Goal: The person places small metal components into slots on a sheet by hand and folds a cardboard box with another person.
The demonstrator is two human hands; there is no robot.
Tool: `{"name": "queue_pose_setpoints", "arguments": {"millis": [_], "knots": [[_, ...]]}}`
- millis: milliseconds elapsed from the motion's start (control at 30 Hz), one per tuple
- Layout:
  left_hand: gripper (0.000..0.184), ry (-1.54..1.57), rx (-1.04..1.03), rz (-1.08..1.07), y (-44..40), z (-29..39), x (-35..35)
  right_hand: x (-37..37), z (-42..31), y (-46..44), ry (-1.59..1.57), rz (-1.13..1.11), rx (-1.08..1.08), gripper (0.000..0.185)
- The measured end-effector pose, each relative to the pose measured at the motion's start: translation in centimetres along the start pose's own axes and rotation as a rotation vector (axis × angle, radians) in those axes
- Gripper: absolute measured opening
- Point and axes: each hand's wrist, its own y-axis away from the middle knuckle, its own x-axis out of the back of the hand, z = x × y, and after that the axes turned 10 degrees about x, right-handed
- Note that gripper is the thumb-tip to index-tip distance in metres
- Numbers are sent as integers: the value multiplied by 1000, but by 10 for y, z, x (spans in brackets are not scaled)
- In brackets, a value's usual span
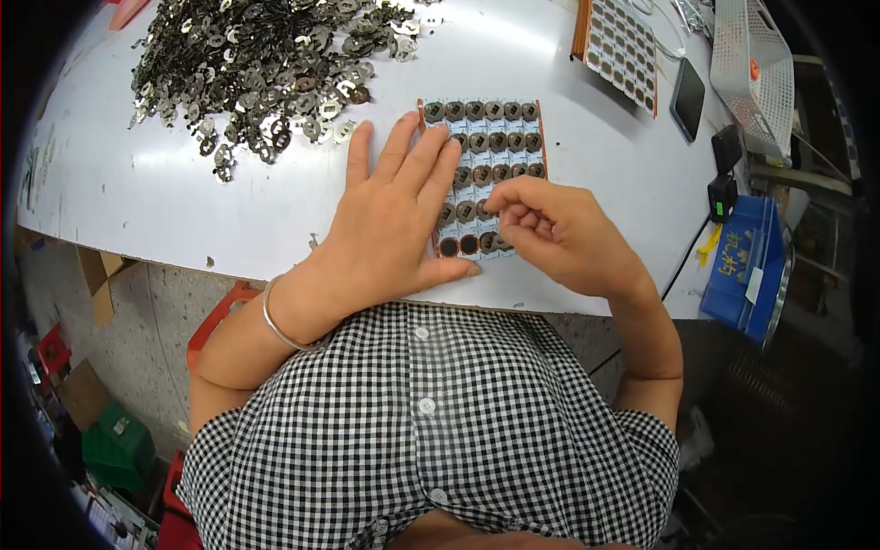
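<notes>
A panel of small circuit boards (496, 158) lies on the white table, with rows of round metal clips on it. My left hand (394, 211) is spread flat, its fingers over the panel's left side and its thumb along the near edge. My right hand (559, 229) is curled, with the fingertips pinched at the panel's lower right part; whatever they hold is hidden. In the nearest row, two round dark spots (459, 247) show at the left, with metal clips to their right.
A large heap of loose metal clips (266, 64) covers the table's far left. At the far right stand a stack of similar panels (623, 46), a phone (687, 99), a white perforated basket (752, 73), a small black device (722, 197) and a blue bin (747, 266).
</notes>
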Motion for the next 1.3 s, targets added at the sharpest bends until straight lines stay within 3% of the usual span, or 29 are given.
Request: {"name": "queue_pose_setpoints", "arguments": {"millis": [567, 667, 867, 1067, 1300], "knots": [[122, -40, 1, -8, 3, -1, 1, -37, -10, -7, 325, 48, 140, 13], [122, -43, 4, -15, 3, -1, 1, -32, -14, -6, 329, -23, 71, 14], [121, -34, -4, 9, 3, -2, -1, -43, -3, -7, 338, 47, 193, 18], [121, -19, -2, 13, 4, -3, -1, -64, 13, 9, 559, 412, 390, 25], [121, -84, -24, 41, 4, -4, -4, -69, 20, 22, 651, 440, 382, 22]]}}
